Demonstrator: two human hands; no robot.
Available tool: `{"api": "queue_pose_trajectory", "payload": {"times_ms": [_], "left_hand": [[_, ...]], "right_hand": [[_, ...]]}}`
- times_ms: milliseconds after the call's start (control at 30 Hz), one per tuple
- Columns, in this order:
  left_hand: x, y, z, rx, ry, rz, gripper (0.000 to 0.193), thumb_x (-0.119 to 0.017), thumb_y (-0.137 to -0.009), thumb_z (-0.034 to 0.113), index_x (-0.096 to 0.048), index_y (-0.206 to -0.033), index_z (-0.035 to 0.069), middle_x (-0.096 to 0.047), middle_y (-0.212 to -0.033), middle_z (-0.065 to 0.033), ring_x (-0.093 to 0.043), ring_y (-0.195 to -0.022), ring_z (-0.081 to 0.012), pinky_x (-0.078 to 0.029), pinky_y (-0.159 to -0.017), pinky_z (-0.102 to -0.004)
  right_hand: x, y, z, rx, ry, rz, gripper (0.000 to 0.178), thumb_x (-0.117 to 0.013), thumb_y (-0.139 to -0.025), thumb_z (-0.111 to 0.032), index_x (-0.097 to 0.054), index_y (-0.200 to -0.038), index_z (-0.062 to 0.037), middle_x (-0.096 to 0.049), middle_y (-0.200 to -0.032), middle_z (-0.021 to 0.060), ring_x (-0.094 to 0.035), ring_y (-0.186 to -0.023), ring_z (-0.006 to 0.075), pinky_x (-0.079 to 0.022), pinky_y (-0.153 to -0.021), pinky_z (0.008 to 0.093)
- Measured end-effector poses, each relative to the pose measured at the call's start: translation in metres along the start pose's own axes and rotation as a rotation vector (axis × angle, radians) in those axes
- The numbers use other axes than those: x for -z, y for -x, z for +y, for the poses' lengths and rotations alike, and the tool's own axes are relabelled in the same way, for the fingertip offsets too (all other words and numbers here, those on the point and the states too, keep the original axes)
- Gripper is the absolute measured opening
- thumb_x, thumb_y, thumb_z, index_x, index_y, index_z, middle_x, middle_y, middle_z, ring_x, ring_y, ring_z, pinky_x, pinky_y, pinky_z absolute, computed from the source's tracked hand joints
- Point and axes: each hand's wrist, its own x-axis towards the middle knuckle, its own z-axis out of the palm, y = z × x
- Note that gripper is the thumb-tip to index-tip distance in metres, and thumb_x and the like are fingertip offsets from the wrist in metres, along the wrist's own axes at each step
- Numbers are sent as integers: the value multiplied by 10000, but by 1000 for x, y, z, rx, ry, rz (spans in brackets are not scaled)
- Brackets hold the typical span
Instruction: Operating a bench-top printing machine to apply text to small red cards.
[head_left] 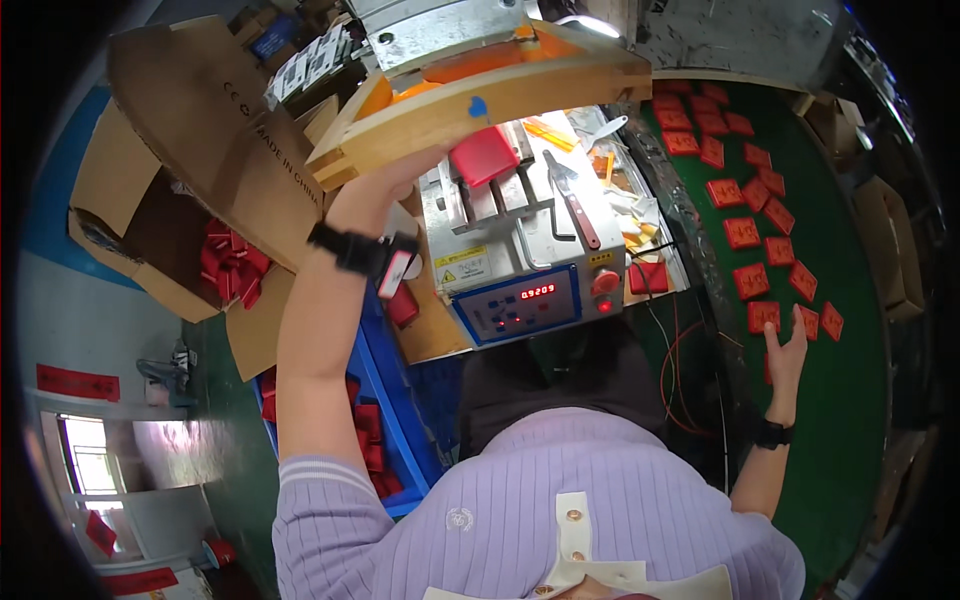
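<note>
My left hand (424, 163) reaches beneath the wooden screen frame (480, 105), beside a plain red box (485, 156) in the metal fixture of a printing machine (515, 270). Its fingers are mostly hidden by the frame, so I cannot see whether they grip the box. Out to the right, my right hand (787, 352) is over the green conveyor belt (835, 430). Its thumb and fingers are spread, with the fingertips at a red box with gold print (763, 317). Nothing shows held in that hand.
Several printed red boxes (742, 233) lie along the belt. A scraper with a wooden handle (575, 205) rests on the machine. At left stand an open carton (150, 240) with red pieces and a blue crate (385, 400) of red boxes. Loose cables (672, 360) hang between machine and belt.
</note>
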Motion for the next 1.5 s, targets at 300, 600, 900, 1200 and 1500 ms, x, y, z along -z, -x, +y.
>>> {"api": "queue_pose_trajectory", "payload": {"times_ms": [300,600,900,1200,1500], "left_hand": [[-12,-70,-52,-258,-614,-186,489,-467,-904,418,-483,-1254,78,-517,-1249,-125,-488,-1132,-212,-388,-937,-303],[-45,3,-29,-632,-1099,-282,561,-281,-958,406,-292,-1357,12,-266,-1415,-210,-190,-1340,-345,-135,-1102,-413],[17,205,13,-146,14,-118,244,-447,-923,215,-575,-820,35,-538,-642,-52,-531,-661,-160,-428,-636,-295],[110,338,-167,357,-673,209,202,-557,-824,164,-573,-950,7,-595,-876,-169,-586,-824,-308,-464,-733,-371],[50,386,-255,815,-1123,-355,743,-773,-575,418,-474,-1121,13,-567,-1001,-194,-569,-948,-356,-505,-750,-441]], "right_hand": [[-8,-25,-78,-103,-491,-100,499,-608,-849,-146,-414,-1285,2,-493,-1221,155,-471,-1152,212,-409,-919,301],[-19,-43,-135,45,-517,-248,463,-615,-832,-129,-458,-1261,-53,-550,-1163,90,-537,-1020,146,-441,-826,259],[-35,-52,-120,120,-574,-382,351,-570,-871,-99,-513,-1212,-36,-589,-1082,70,-550,-957,112,-444,-823,246],[-53,-68,-145,159,-621,-548,322,-538,-906,-138,-518,-1189,13,-584,-1098,77,-539,-998,113,-412,-874,230],[-51,-69,-171,269,-615,-543,310,-555,-890,-114,-532,-1178,-1,-608,-1052,79,-562,-964,118,-433,-847,234]]}}
